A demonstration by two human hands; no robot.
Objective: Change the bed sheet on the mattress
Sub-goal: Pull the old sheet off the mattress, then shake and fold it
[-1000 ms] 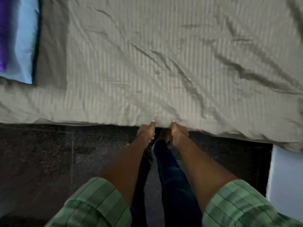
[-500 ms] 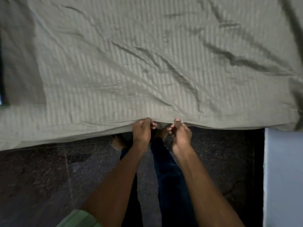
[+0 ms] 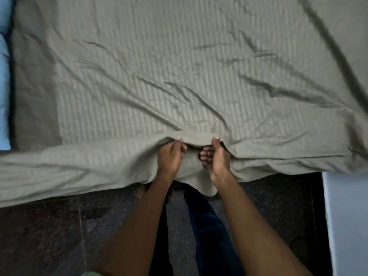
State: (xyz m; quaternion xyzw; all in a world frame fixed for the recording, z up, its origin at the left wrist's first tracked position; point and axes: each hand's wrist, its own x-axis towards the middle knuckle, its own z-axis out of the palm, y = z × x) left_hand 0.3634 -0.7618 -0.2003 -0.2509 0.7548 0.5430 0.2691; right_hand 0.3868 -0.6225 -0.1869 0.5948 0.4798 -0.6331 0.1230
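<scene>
A: Far left, a blue pillow (image 3: 4, 92) along the edge of the view, just beside the grey-green striped bed sheet (image 3: 179, 66)

B: Sheet spread over the whole mattress, creased, near edge hanging over the side toward the dark stone floor (image 3: 49, 236)

A: Left hand (image 3: 170, 156) at the middle of that near edge, fingers curled round a bunched fold of the sheet, thumb on top

B: Right hand (image 3: 218, 158) just beside it, clamped on the same fold, fingertips (image 3: 205, 154) tucked under and showing below the cloth

A: Both closed on fabric, then, close together but not touching

B: A loose flap of sheet drooping between the wrists, over dark trouser legs (image 3: 207, 226)

A: Far right, a pale block (image 3: 346, 216) beside the bed, hard to say what

B: Step in hand, by the look of it: gripping the edge, either to pull the sheet off or to draw it taut; cannot tell which from this alone

A: Next move probably calls for a steady pull toward the near side with both grips kept firm, hands spreading apart so the cloth comes evenly

B: Worth watching the long crease running to the far right corner, likely to drag
</scene>
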